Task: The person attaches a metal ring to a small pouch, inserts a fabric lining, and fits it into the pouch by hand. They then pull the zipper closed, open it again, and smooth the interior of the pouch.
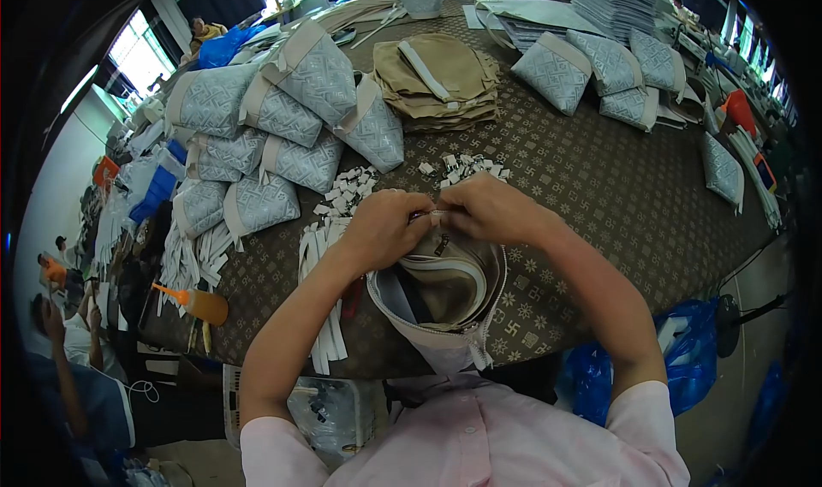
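Note:
An open pouch (428, 337) with a zipper round its rim stands at the table's front edge, close to my body. Its inside shows a tan lining (454, 273) and a dark zipper pull. At the far side of its rim, my left hand (385, 226) pinches the edge between thumb and fingers. My right hand (492, 209) pinches the same edge, its fingertips nearly touching those of my left hand. Whatever small piece lies between the fingertips is mostly hidden. Just beyond my hands are two heaps of small white pieces, one at left (347, 189) and one at right (467, 169).
Patterned grey pouches are piled at left (295, 110) and back right (556, 72). Folded tan fabric (437, 76) lies at the back centre. White strips (321, 316) and an orange-tipped glue bottle (201, 305) are at front left. People sit at far left.

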`<state>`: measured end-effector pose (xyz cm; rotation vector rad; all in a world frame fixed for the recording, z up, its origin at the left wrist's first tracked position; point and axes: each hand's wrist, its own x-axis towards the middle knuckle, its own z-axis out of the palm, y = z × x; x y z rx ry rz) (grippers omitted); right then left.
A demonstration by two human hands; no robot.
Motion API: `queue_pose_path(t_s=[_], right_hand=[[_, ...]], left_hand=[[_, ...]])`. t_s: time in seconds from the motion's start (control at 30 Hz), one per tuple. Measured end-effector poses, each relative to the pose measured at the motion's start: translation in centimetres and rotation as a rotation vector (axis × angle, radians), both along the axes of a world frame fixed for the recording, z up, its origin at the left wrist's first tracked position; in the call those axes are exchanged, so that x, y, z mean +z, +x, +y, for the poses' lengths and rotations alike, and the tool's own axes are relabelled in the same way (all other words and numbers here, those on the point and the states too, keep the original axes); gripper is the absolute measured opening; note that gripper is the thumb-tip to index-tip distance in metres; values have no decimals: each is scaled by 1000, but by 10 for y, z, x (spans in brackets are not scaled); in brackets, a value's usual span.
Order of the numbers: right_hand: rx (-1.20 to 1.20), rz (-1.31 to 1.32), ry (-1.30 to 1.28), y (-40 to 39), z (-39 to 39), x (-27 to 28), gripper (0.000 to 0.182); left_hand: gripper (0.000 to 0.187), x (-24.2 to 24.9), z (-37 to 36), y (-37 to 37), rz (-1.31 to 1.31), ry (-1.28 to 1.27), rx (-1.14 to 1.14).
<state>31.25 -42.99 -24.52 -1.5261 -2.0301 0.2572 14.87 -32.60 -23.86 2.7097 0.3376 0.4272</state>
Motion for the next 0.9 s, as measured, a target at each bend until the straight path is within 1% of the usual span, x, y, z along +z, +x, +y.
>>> queue_pose_path(t_s=[0.1, 0.2, 0.3, 0.37, 0.4, 0.47, 0.5, 0.57, 0.6, 0.67, 0.7, 0.77, 0.8, 0.87, 0.9], right_hand=[[-2, -1, -41, -2, -4, 0, 9], [-38, -29, -45, -1, -12, 1, 10], [-57, -23, -18, -2, -11, -5, 12], [-65, -48, 0, -6, -4, -4, 15], [-66, -50, 3, -7, -1, -3, 15], [1, -22, 27, -9, 4, -2, 16], [10, -23, 25, -11, 6, -4, 16], [6, 39, 5, -14, 9, -7, 14], [14, 40, 3, -16, 11, -6, 14], [13, -63, -35, -20, 14, -4, 14], [18, -63, -38, -21, 15, -4, 14], [-28, -92, 24, -23, 16, -5, 14], [-22, -91, 17, -25, 17, -7, 14], [-23, -18, 45, -27, 18, -8, 13], [-19, -18, 40, -27, 17, -7, 13]], left_hand=[[18, 0, -2, -5, 37, -24, 33], [18, -1, -1, -6, -13, -7, 39], [20, 0, -3, -6, 42, -25, 53], [18, 0, -1, -7, 59, -194, 44], [18, 1, 2, -9, 58, -191, 43], [18, 1, 7, -16, 115, -369, 53], [18, -1, 6, -20, 112, -371, 61], [20, -5, 4, -29, -82, -787, 63], [20, -4, 3, -33, -84, -788, 70], [21, 0, -1, -39, -22, -782, 195], [21, -1, -1, -41, -24, -785, 200], [21, -3, -1, -45, 16, -623, 266], [21, -2, -2, -46, 15, -630, 272], [20, 2, -6, -45, 31, -497, 298], [20, 3, -6, -45, 31, -502, 302]])
